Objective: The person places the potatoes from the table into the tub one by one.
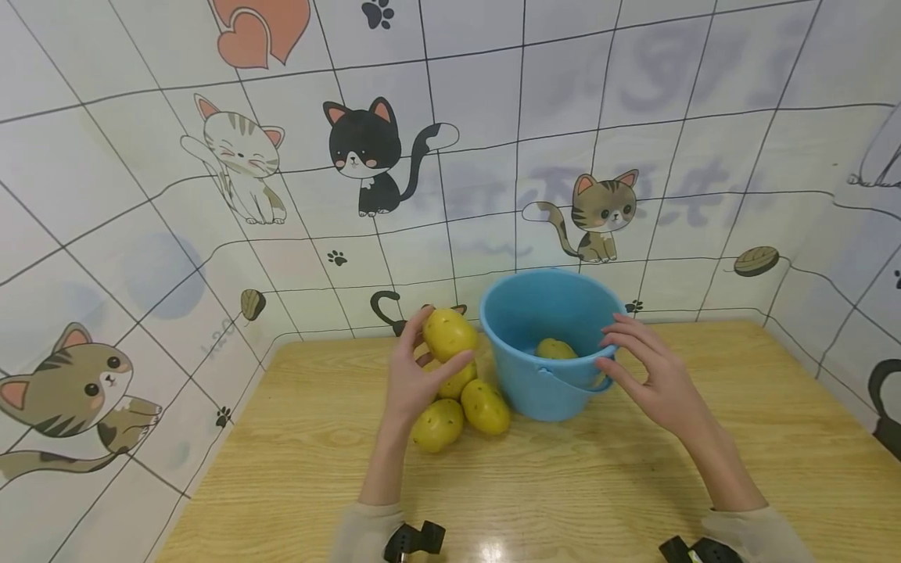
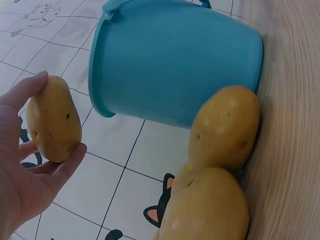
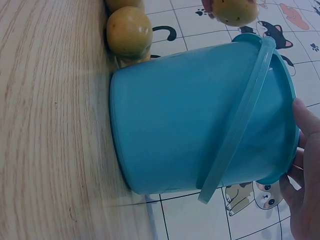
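Head view: three loose potatoes on desk, 8 o'clock of bucket; a nudge could roll them. Left hand pinches raised potato above them, bucket's 9 o'clock; smooth skin might slip. Right hand pinches bucket's top edge, 3 o'clock; firmness hard to judge, so a knock might tip it. Inner potato sits inside.

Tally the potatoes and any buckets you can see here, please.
Potatoes: 5 in view (1 in the left hand, 3 beside the bucket, 1 inside it)
Bucket: 1
Total: 6 in view
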Available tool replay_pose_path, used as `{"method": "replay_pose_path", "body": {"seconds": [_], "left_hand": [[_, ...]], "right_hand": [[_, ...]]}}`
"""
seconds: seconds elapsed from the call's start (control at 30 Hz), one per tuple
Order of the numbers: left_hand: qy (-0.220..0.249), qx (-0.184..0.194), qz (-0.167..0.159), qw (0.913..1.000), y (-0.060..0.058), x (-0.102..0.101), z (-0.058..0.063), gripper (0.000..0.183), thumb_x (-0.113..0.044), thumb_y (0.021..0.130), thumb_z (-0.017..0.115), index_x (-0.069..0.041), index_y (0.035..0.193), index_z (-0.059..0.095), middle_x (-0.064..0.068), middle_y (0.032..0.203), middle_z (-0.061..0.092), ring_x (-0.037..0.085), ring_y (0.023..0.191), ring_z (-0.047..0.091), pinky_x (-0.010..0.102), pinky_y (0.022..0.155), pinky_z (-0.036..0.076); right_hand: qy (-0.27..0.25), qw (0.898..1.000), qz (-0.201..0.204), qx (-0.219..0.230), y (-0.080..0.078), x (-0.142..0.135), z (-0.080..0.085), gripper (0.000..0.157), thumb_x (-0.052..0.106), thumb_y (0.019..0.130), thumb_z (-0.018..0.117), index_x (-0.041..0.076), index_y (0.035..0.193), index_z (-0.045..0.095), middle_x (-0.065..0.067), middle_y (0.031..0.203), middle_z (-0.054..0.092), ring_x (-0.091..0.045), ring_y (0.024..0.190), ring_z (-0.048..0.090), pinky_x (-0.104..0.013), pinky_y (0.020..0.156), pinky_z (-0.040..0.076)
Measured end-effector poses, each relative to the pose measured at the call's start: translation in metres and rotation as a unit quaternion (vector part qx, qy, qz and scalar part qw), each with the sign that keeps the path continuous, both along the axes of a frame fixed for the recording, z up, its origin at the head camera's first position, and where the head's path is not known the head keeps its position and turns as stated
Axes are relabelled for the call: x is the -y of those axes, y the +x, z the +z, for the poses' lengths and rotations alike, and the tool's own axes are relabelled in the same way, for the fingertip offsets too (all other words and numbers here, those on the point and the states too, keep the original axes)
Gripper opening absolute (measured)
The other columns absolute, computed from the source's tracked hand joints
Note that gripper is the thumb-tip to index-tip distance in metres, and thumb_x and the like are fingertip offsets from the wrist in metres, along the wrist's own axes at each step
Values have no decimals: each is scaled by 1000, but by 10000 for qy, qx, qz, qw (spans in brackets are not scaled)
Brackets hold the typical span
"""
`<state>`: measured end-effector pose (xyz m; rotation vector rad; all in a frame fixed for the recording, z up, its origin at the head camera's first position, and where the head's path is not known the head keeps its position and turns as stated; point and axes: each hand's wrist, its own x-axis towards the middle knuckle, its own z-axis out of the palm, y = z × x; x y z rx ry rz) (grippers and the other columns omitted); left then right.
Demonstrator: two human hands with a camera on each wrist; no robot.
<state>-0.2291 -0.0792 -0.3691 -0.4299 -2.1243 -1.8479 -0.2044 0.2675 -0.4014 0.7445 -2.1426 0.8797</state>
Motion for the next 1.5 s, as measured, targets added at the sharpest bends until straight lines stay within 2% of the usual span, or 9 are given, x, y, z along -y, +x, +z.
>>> {"method": "replay_pose_path", "body": {"seconds": [0.07, 0.17, 0.3, 0.57, 0.8, 0.93, 1.13, 1.33, 1.5], "left_hand": [[24, -121, 49, 9999, 7, -6, 9, 81, -7, 78, 86, -8, 149, 47, 9, 146, 51, 30, 124, 52, 49, 98, 51], [110, -326, 82, 9994, 7, -13, 10, 81, -10, 77, 87, -11, 148, 49, 6, 146, 52, 27, 125, 53, 47, 98, 51], [226, -502, 84, 9985, -3, -21, -2, 83, -18, 77, 90, -20, 149, 48, -2, 144, 53, 21, 122, 54, 41, 98, 52], [175, -686, -68, 9975, -2, -41, -2, 88, -27, 78, 89, -14, 152, 44, -1, 147, 50, 19, 124, 52, 35, 99, 52], [161, -1041, -181, 9943, 0, -53, -2, 89, -25, 78, 89, -13, 153, 43, 0, 149, 49, 19, 125, 51, 37, 99, 52], [43, -1153, -178, 9932, 1, -59, 0, 89, -20, 77, 89, -13, 153, 43, 0, 151, 47, 19, 130, 49, 39, 102, 50], [-257, -1270, -179, 9914, 0, -66, 3, 88, -20, 78, 89, -14, 153, 43, -1, 151, 46, 18, 134, 46, 46, 106, 46], [-407, -1658, -298, 9849, -7, -74, 3, 88, -19, 78, 89, -15, 153, 43, 3, 148, 48, 20, 126, 51, 43, 101, 49], [-552, -1626, -352, 9845, -10, -80, 1, 87, -22, 79, 88, -15, 153, 42, 3, 150, 45, 19, 131, 48, 40, 107, 45]], "right_hand": [[-5, 10000, 1, 25, 0, 0, 0, 24, 10, 88, 78, 9, 111, 69, -7, 125, 63, -30, 140, 43, -27, 118, 29], [-3, 10000, -7, -10, 0, 1, 0, 25, 11, 88, 78, 10, 111, 69, -8, 124, 63, -29, 140, 43, -26, 118, 28], [-15, 10000, -46, 32, 1, 1, 1, 26, 8, 86, 79, 10, 111, 69, -11, 124, 63, -27, 141, 42, -24, 117, 27], [28, 9999, -127, 99, 2, 1, 2, 29, 5, 85, 79, 11, 111, 68, -12, 124, 63, -28, 141, 42, -22, 117, 26], [36, 9999, -146, 61, 1, 2, 2, 28, 8, 86, 79, 12, 111, 69, -10, 124, 64, -28, 140, 43, -22, 117, 27], [28, 9999, -130, 59, 1, 2, 2, 27, 9, 87, 79, 13, 111, 68, -13, 124, 63, -27, 140, 43, -23, 117, 27], [11, 9999, -128, 91, 2, 2, 3, 27, 7, 87, 78, 13, 111, 68, -8, 125, 63, -27, 141, 43, -23, 117, 27], [15, 9998, -151, 113, 2, 2, 2, 28, 6, 86, 79, 11, 111, 68, -12, 125, 63, -27, 141, 42, -22, 117, 27], [13, 9999, -118, 45, 1, 1, 0, 26, 9, 87, 79, 12, 111, 68, -11, 124, 63, -27, 141, 43, -23, 117, 27]]}}
